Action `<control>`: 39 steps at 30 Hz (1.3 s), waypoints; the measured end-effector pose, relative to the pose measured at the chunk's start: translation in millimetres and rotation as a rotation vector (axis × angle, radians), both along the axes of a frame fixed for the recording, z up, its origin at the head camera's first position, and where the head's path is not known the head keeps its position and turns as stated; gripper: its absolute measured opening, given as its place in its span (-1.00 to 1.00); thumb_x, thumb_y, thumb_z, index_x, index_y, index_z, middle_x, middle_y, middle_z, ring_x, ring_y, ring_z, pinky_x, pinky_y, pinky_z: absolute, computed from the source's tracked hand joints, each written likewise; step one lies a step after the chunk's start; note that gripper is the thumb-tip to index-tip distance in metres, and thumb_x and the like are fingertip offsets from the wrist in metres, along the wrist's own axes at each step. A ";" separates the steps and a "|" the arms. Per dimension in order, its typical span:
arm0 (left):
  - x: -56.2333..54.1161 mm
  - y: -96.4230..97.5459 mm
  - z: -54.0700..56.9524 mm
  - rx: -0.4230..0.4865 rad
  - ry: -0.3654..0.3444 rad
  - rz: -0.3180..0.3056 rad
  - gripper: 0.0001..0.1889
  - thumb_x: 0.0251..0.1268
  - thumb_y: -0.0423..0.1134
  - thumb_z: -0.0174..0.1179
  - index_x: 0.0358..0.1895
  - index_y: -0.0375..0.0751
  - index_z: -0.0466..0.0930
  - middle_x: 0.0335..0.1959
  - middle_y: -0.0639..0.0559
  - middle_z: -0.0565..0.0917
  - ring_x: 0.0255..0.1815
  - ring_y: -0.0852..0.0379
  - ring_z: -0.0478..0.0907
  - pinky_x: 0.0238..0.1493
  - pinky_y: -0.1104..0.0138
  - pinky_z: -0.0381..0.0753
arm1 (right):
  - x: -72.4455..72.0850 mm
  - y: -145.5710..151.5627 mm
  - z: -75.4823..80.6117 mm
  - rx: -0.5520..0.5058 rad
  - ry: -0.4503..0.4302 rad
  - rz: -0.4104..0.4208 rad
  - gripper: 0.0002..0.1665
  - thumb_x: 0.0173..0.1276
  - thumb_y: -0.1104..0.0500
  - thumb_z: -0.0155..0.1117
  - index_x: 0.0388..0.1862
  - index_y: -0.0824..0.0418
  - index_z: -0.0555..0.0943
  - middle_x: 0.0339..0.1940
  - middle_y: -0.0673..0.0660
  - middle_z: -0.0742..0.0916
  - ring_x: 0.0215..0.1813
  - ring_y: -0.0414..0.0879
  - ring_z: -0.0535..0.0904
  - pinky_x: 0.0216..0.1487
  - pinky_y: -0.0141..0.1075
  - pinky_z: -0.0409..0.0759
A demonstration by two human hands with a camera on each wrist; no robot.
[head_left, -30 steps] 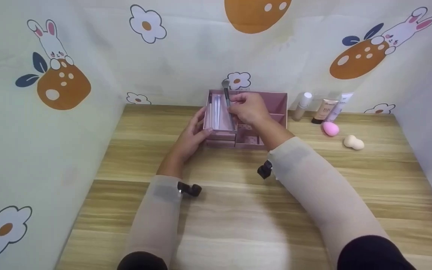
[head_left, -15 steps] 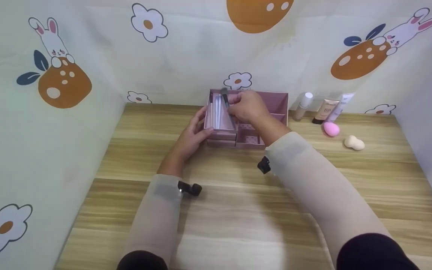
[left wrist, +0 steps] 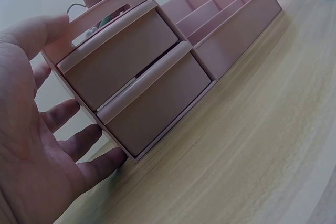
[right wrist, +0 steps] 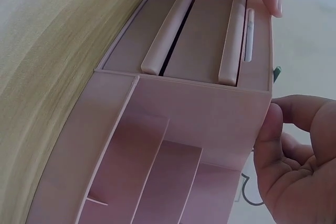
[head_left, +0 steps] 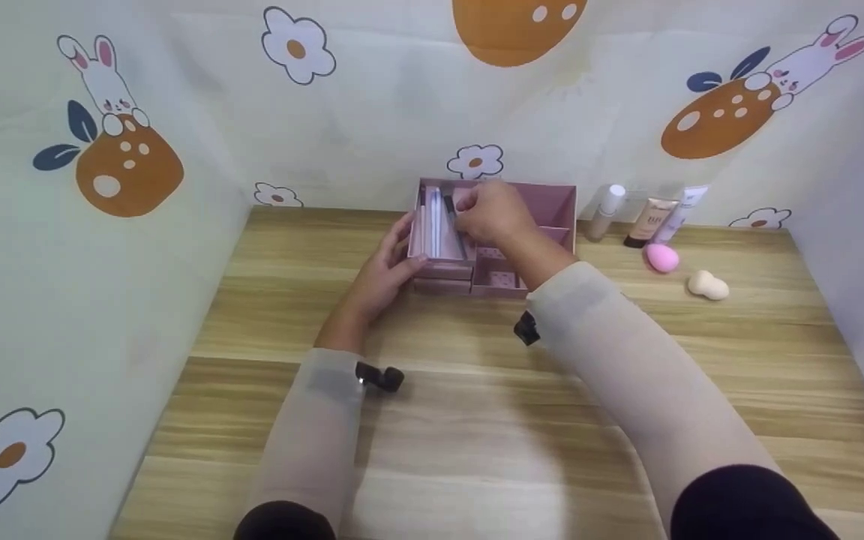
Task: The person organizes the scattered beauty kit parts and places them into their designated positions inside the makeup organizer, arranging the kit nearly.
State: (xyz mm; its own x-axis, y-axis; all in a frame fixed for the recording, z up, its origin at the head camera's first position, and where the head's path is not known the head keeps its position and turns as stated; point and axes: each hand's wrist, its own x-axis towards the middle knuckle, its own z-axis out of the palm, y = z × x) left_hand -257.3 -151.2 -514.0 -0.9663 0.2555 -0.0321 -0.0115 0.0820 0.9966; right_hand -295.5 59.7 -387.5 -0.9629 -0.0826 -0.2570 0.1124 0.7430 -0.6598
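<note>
A pink makeup organizer stands on the wooden table against the wall, with two shut drawers at its left front. My left hand grips its left front corner, thumb at the top front edge and fingers along the side. My right hand is over the upper left compartment and pinches a makeup brush, which lies low and slanted inside it. Several slim brushes lie beside it. The brush's bristle end is hard to make out in the head view, and the fingers hide part of the handle.
Right of the organizer stand a white-capped bottle, a beige tube and a pale tube. A pink egg-shaped sponge and a beige sponge lie nearby. Patterned cloth covers the wall behind.
The brush in my right hand has gone down from above the organizer's back edge into the compartment, the right hand shifting slightly with it. My left hand has stayed at the corner.
</note>
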 end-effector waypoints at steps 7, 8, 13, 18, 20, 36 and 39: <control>0.3 -0.4 0.8 -0.001 -0.007 0.003 -0.10 0.41 0.13 0.40 0.70 0.54 0.07 0.81 0.20 0.05 0.80 -0.06 0.11 0.74 -0.03 0.24 | -1.2 -1.4 -2.6 0.026 0.054 0.021 -0.68 0.39 0.23 0.40 0.10 0.19 0.82 0.01 0.13 0.81 -0.07 -0.01 0.73 -0.10 -0.25 0.82; 0.1 -0.4 0.7 0.002 -0.004 -0.001 -0.10 0.42 0.13 0.39 0.71 0.52 0.07 0.81 0.20 0.06 0.80 -0.06 0.10 0.75 -0.02 0.24 | -1.5 -1.6 -3.2 0.034 0.066 0.025 -0.69 0.38 0.23 0.41 0.07 0.19 0.83 -0.03 0.12 0.82 -0.11 -0.02 0.73 -0.13 -0.26 0.81; -1.3 -0.4 -0.9 0.029 -0.002 -0.010 -0.12 0.44 0.11 0.39 0.70 0.53 0.08 0.79 0.20 0.09 0.80 -0.02 0.11 0.75 0.04 0.24 | -2.3 -3.1 -4.5 0.054 0.093 0.035 -0.72 0.36 0.25 0.42 0.03 0.20 0.85 -0.11 0.11 0.83 -0.23 -0.06 0.71 -0.26 -0.32 0.76; -1.3 -0.5 -1.2 0.048 -0.002 -0.018 -0.14 0.46 0.08 0.38 0.69 0.53 0.09 0.80 0.19 0.08 0.80 -0.01 0.10 0.76 0.04 0.23 | -2.2 -4.3 -4.6 0.056 0.089 0.025 -0.68 0.37 0.26 0.42 0.08 0.20 0.83 -0.03 0.13 0.84 -0.18 -0.04 0.73 -0.23 -0.30 0.78; -0.9 -0.2 -0.8 0.044 -0.006 -0.017 -0.13 0.46 0.09 0.38 0.70 0.51 0.07 0.80 0.19 0.07 0.81 -0.02 0.09 0.76 0.03 0.22 | -2.2 -4.5 -4.7 0.058 0.088 0.021 -0.64 0.36 0.26 0.42 0.13 0.20 0.81 0.04 0.15 0.83 -0.13 -0.03 0.74 -0.18 -0.28 0.80; -1.1 1.0 0.1 0.003 -0.042 0.006 -0.08 0.38 0.21 0.40 0.70 0.57 0.06 0.80 0.27 0.06 0.81 0.01 0.07 0.76 -0.01 0.20 | 7.3 14.8 -15.3 -0.255 0.077 -0.078 -0.60 0.41 0.19 0.43 0.20 0.21 0.77 0.01 0.15 0.83 -0.05 0.01 0.76 -0.04 -0.21 0.83; -1.0 0.6 0.3 -0.009 -0.025 0.003 -0.11 0.41 0.20 0.39 0.69 0.57 0.07 0.80 0.27 0.06 0.81 0.01 0.06 0.77 -0.02 0.20 | 13.7 23.9 -14.2 -0.315 0.059 -0.083 -0.63 0.48 0.15 0.42 0.22 0.18 0.76 0.00 0.16 0.83 -0.09 0.02 0.81 -0.05 -0.22 0.85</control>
